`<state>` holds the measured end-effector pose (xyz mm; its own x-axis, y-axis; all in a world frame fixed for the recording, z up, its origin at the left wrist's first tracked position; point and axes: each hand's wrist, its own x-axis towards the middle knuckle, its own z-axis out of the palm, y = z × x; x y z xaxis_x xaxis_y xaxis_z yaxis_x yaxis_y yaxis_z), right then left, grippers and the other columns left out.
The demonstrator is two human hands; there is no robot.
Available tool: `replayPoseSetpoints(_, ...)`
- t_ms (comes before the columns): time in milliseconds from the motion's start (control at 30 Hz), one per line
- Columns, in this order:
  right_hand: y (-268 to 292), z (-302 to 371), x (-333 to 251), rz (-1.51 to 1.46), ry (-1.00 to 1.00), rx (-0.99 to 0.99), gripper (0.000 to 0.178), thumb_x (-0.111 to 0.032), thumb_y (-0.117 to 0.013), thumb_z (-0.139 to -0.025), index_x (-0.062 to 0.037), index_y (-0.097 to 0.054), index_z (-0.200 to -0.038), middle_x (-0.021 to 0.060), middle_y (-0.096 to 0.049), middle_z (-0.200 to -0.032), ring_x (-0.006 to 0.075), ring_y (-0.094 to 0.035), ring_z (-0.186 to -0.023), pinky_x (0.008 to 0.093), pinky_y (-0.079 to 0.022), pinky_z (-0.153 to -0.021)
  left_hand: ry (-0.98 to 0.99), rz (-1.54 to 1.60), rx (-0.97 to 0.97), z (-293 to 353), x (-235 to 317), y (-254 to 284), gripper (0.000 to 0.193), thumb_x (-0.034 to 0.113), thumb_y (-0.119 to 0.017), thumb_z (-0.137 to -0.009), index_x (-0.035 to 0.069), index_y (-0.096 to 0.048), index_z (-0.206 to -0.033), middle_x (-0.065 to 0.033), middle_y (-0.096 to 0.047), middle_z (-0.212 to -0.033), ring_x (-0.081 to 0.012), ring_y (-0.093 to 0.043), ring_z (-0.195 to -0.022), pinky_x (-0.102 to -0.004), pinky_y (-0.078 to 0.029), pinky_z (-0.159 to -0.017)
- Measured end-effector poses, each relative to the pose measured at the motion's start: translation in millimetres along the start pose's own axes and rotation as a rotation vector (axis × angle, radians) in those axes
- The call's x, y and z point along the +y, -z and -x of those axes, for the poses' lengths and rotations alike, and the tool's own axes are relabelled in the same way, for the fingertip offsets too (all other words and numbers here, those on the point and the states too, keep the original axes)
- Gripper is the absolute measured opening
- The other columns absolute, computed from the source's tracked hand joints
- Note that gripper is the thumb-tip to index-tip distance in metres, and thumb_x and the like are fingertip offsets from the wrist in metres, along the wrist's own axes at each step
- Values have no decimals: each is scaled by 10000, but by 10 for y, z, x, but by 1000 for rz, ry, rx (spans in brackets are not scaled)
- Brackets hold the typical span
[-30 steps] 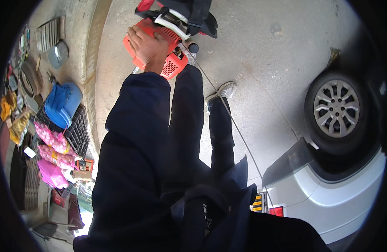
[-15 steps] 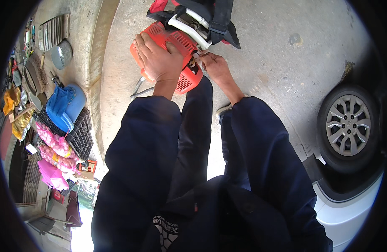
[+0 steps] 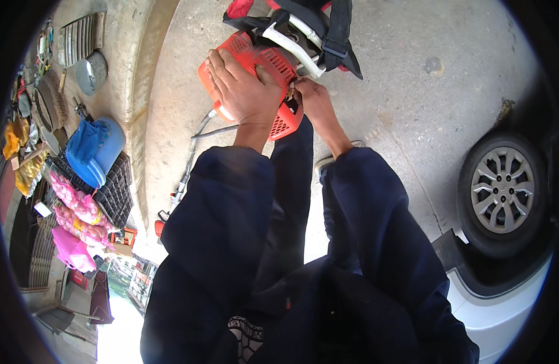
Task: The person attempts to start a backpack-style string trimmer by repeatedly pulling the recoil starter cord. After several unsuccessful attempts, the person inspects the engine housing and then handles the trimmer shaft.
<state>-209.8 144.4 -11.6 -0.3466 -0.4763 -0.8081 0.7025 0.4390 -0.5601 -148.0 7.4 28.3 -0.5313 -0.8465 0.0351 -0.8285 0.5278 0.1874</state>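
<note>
An orange-red engine with vented plastic covers is in front of me, tilted, near the top of the view. My left hand lies flat across its cover, fingers stretched out. At the engine's right side, my right hand has its fingers pinched together beside a dark gap in the cover. What those fingers hold is too small and hidden to make out. A white frame with black straps joins the far side of the engine. From its left side a grey hose runs down toward my left sleeve.
A car wheel stands at the right above a white car body. Along the left are a kerb, a blue bucket on a black crate, pink net bags and a round grey pan. Concrete floor surrounds the engine.
The engine and both hands sit slightly farther right in the picture. More of the hose shows at the left. My right fingers now cover the pale small part visible beside them earlier.
</note>
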Motion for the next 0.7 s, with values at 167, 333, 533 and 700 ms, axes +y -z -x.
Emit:
replayPoseSetpoints(167,85,96,232,-25,-68,39,320,-275,-562,-1000,15,-670,-918,81,-663,-794,192,-617,-774,343,-483,-742,9,-8,-8,11,2,-1,839,220,-708,-889,-107,-312,-1552,-323,-344,-1616,-513,-311,-1522,-561,-259,-1272)
replayPoseSetpoints(333,-20,-536,495,281,-18,105,418,-331,-547,-965,42,-720,-1038,269,-745,-968,398,-727,-961,437,-537,-868,7,10,19,19,19,9,813,192,-695,-847,-142,-371,-1513,-352,-382,-1595,-521,-348,-1512,-550,-265,-1274)
replayPoseSetpoints(533,56,1111,-421,291,39,6,367,-292,-538,-1007,29,-652,-870,111,-584,-713,197,-538,-686,392,-459,-663,29,-16,-18,23,25,66,805,213,-705,-884,-117,-352,-1527,-329,-397,-1589,-502,-353,-1509,-552,-283,-1266)
replayPoseSetpoints(700,1161,5511,-2272,-42,-346,579,450,-379,-631,-1014,46,-743,-921,67,-703,-777,143,-623,-659,251,-528,-792,-17,9,-55,-43,56,60,816,249,-701,-886,-116,-357,-1529,-337,-389,-1591,-482,-336,-1529,-546,-277,-1271)
